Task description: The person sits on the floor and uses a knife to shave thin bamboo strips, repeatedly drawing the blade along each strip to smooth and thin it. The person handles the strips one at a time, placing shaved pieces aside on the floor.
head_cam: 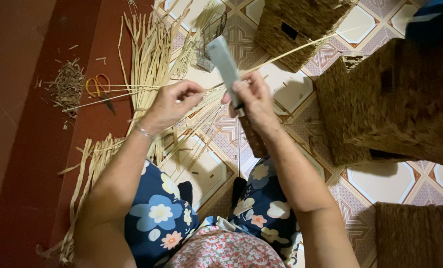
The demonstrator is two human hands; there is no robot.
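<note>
The person sits over a patterned tiled floor point(291, 94), knees apart in floral-print clothing, so the work falls in the open space between them. The right hand point(253, 99) is closed around the dark wooden handle of a broad cleaver point(224, 62), blade pointing up and away, its edge laid against a long pale reed strand point(286, 52). The left hand point(174, 101), with a thin bracelet at the wrist, pinches that strand just beside the blade, fingers drawn together on it, seemingly to keep it taut and steady against the edge. The strand runs on to the upper right, across a woven basket point(301, 25). A loose bundle of similar straw-coloured reeds point(149, 54) lies fanned on the floor beyond the left hand, within easy reach. Orange-handled scissors point(98, 85) rest near a small heap of trimmings point(68, 85) on the red floor strip at left. Larger brown woven baskets point(395, 104) stand well to the right. No packages, labels or signs show here.
</note>
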